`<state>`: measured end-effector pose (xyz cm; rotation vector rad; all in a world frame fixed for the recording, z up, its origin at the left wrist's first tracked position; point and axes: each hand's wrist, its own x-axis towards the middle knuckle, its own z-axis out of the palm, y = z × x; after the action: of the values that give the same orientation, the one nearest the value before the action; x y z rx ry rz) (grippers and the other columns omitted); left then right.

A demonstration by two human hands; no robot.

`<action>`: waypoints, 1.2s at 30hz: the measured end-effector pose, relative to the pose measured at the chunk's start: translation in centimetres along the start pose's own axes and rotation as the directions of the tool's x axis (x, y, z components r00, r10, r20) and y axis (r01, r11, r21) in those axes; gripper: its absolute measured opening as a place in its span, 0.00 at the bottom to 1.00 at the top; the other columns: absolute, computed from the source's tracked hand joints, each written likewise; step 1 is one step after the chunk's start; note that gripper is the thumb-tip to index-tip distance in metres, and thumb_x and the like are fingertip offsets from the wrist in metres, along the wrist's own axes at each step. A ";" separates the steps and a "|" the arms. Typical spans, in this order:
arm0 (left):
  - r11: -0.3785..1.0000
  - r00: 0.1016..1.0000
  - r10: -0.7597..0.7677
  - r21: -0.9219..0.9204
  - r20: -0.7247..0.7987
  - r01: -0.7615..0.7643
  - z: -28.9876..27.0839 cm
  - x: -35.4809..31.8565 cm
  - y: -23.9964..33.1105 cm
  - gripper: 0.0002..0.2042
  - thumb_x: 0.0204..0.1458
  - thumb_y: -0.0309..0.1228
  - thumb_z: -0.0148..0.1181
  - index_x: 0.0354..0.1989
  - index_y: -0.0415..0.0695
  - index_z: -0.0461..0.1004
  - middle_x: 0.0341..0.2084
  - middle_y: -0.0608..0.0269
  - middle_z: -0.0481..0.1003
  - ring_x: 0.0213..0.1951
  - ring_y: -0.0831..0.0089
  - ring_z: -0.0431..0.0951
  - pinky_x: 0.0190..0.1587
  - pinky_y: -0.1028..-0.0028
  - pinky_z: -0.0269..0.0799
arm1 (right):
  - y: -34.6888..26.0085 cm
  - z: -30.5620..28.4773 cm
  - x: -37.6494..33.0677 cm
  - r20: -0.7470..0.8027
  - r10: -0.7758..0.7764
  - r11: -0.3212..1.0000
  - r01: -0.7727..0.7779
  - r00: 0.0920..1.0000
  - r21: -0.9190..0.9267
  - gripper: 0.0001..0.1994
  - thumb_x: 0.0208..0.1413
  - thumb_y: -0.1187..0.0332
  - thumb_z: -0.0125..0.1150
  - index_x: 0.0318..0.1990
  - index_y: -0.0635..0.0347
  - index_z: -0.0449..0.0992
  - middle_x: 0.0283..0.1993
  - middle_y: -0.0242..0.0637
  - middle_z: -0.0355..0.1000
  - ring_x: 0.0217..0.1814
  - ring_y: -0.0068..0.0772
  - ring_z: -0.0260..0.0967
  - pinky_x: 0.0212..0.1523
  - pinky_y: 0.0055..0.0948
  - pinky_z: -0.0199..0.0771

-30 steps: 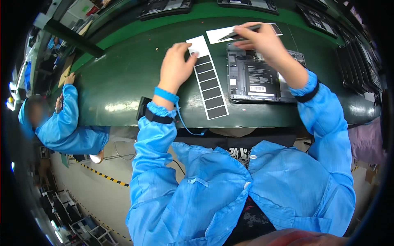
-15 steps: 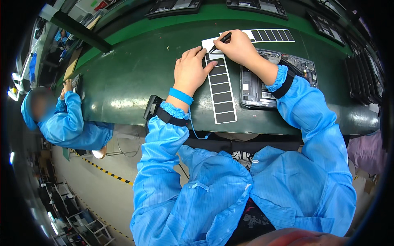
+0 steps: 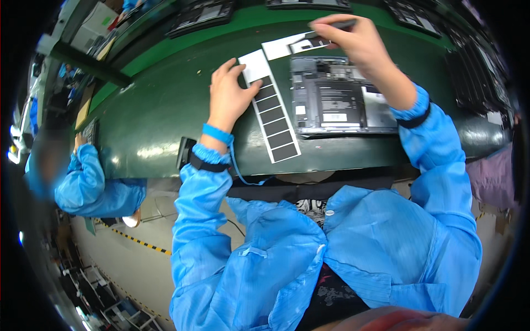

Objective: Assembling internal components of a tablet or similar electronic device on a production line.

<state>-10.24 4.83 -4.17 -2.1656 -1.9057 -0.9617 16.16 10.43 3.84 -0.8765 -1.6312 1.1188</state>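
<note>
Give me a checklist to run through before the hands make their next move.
1. Right grip holds the dark tweezer-like tool: ok.
2. Left grip is at the nearer strip of dark rectangles, thumb over its edge: ok.
3. That strip lies on the green table, beside the open laptop chassis: ok.
4. Battery sits in the chassis: ok.
5. Chassis fully in sight: not ok, the right arm covers part of it.
6. A piece is caught in the tool's tips: cannot tell, too small.
</note>
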 end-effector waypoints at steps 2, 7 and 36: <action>0.979 0.999 0.050 -0.197 -0.013 -0.051 -0.9 0.7 2.7 0.15 0.44 0.33 0.63 0.40 0.39 0.76 0.47 0.56 0.73 0.48 0.60 0.73 0.49 0.65 0.68 | 0.2 -4.5 -2.7 -0.102 0.023 0.999 -0.027 0.994 -0.038 0.13 0.51 0.65 0.63 0.39 0.65 0.78 0.33 0.35 0.76 0.34 0.24 0.74 0.23 0.16 0.64; 0.792 0.854 0.400 -0.594 0.333 -0.139 0.6 2.0 13.3 0.17 0.50 0.34 0.59 0.45 0.38 0.72 0.47 0.51 0.71 0.43 0.62 0.76 0.44 0.69 0.71 | 3.6 -12.6 -7.1 -0.261 0.224 0.969 -0.243 0.939 -0.041 0.14 0.53 0.65 0.62 0.42 0.68 0.76 0.35 0.38 0.76 0.31 0.27 0.77 0.19 0.13 0.60; 0.669 0.580 0.707 -0.650 0.405 -0.361 6.0 2.9 18.3 0.22 0.40 0.30 0.64 0.49 0.48 0.72 0.62 0.58 0.58 0.56 0.56 0.61 0.54 0.59 0.56 | 6.8 -15.2 -8.1 -0.221 0.507 0.854 -0.450 0.833 0.260 0.15 0.51 0.65 0.64 0.40 0.69 0.76 0.32 0.42 0.76 0.27 0.20 0.73 0.25 0.14 0.67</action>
<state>8.99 6.26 -1.52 -3.4677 -0.9193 -0.6681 33.40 9.48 -2.83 -1.2939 -1.0616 1.3956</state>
